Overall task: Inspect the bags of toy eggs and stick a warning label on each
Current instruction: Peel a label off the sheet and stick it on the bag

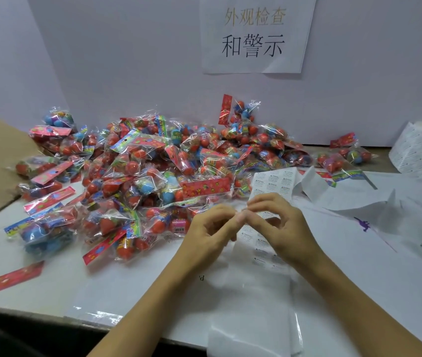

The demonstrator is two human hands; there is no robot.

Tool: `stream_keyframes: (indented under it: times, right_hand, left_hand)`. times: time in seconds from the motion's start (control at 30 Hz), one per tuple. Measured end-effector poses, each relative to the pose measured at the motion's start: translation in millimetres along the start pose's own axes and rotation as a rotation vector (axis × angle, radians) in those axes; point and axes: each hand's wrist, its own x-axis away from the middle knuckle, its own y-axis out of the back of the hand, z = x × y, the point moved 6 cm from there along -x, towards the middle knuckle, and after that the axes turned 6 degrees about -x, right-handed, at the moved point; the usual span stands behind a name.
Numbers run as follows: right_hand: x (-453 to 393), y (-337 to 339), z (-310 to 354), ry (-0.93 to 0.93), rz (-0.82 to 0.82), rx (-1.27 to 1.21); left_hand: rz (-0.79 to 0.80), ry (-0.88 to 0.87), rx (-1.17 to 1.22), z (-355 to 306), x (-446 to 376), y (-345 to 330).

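While the bags of toy eggs (137, 176) lie heaped, left hand (211, 231) and right hand (279, 225) pinch, seemingly, 1 label.

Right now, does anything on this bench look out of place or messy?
One red header card lies loose at the table's near left edge, apart from the heap of egg bags. The label strip and backing paper lie crumpled at right.

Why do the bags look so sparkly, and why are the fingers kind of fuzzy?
In the head view, room light glints off the clear plastic of the bags of toy eggs; the fingertips of the left hand and right hand look smeared, likely motion blur; the wide lens bends the edges.
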Motion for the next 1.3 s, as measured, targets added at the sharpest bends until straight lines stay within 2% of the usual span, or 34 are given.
stream_keyframes:
  times: [0.07, 0.13, 0.2, 0.27, 0.33, 0.37, 0.43, 0.53, 0.6, 0.67, 0.73, 0.87, 1.1, 1.23, 1.3]
  right_hand:
    - [-1, 2, 0, 0.016, -0.033, -0.033]
    - [-5, 10, 0, 0.025, -0.158, -0.109]
    - [-6, 26, -1, -0.023, -0.353, -0.274]
    - [-8, 34, -5, -0.099, -0.410, -0.343]
    - [-7, 30, -11, -0.190, -0.332, -0.297]
    - [-7, 25, -13, -0.229, -0.288, -0.259]
    - [-5, 12, -18, -0.281, -0.199, -0.209]
    - [-4, -4, -21, -0.297, -0.107, -0.230]
    - [-3, -11, -20, -0.312, -0.080, -0.282]
    - [-4, -13, -19, -0.295, -0.069, -0.343]
    - [-4, -12, -16, -0.265, -0.057, -0.400]
    - [-3, -8, -8, -0.275, -0.079, -0.502]
    - [-4, -13, -11, -0.293, -0.154, -0.643]
    - [-7, -9, -14, -0.265, -0.239, -0.652]
    - [-7, -7, -15, -0.246, -0.265, -0.647]
  left_hand:
    - [-0.007, -0.019, -0.117, -2, 0, -2]
    - [-0.071, -0.053, -0.268, -5, 1, -1]
    - [-0.280, -0.091, -0.634, -6, 2, 13]
    - [-0.420, 0.017, -1.010, -2, 3, 29]
    - [-0.383, 0.188, -1.118, 11, 2, 37]
    - [-0.374, 0.214, -1.097, 15, 2, 39]
    - [-0.394, 0.159, -1.003, 15, 3, 38]
    - [-0.429, -0.085, -0.826, 4, 2, 34]
    - [-0.383, -0.264, -0.680, -4, 1, 29]
    - [-0.291, -0.343, -0.487, -10, 2, 23]
    - [-0.220, -0.257, -0.244, -6, 1, 19]
    - [-0.214, 0.061, 0.166, 9, -3, 21]
    - [-0.097, 0.317, 0.469, 13, -4, 14]
    - [-0.072, 0.333, 0.445, 14, -3, 9]
    - [-0.005, 0.313, 0.453, 13, -1, 4]
